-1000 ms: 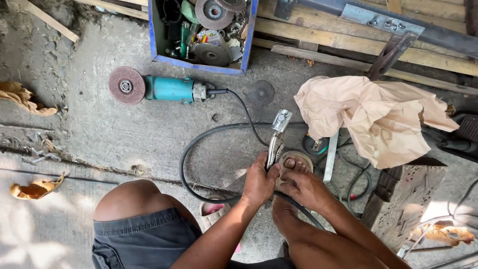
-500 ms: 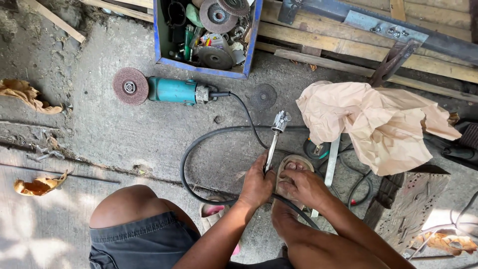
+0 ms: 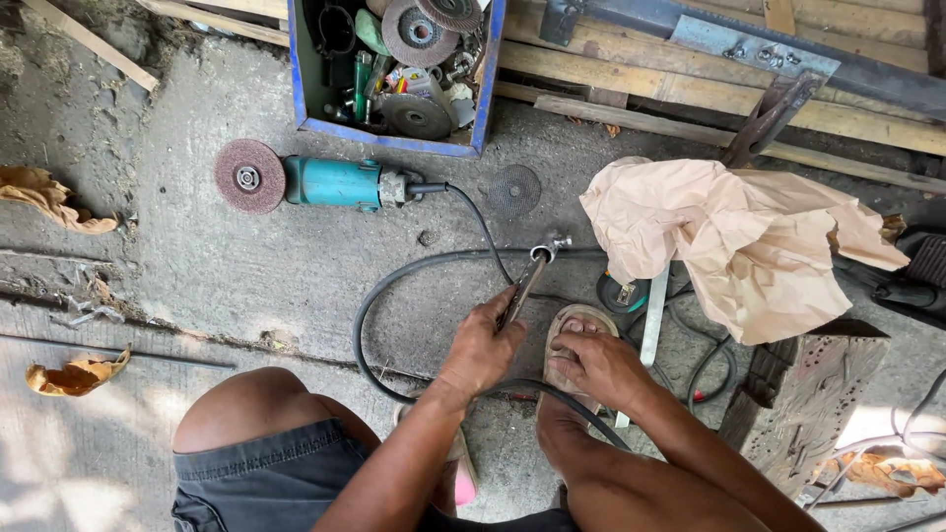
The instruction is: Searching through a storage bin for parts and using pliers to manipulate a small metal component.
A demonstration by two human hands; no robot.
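My left hand (image 3: 481, 347) grips a slim metal plier-like tool (image 3: 522, 284). The tool points up and to the right, and its tip meets the metal fitting (image 3: 548, 246) at the end of a black hose (image 3: 367, 313). The hose loops out to the left and comes back under my wrists. My right hand (image 3: 603, 366) lies fingers-down on my sandalled foot (image 3: 574, 323), just right of the tool and not touching it. I cannot tell whether it presses anything under the fingers.
A teal angle grinder (image 3: 335, 183) with a maroon disc (image 3: 249, 177) lies on the concrete. A blue box (image 3: 298, 89) behind it holds several discs. A loose disc (image 3: 514, 190), crumpled brown paper (image 3: 749, 246), a wooden block (image 3: 803, 404) and timber planks (image 3: 631, 59) surround me.
My right hand has come off the tool and settled on my sandal. The tool in my left hand has tilted lower towards the hose fitting.
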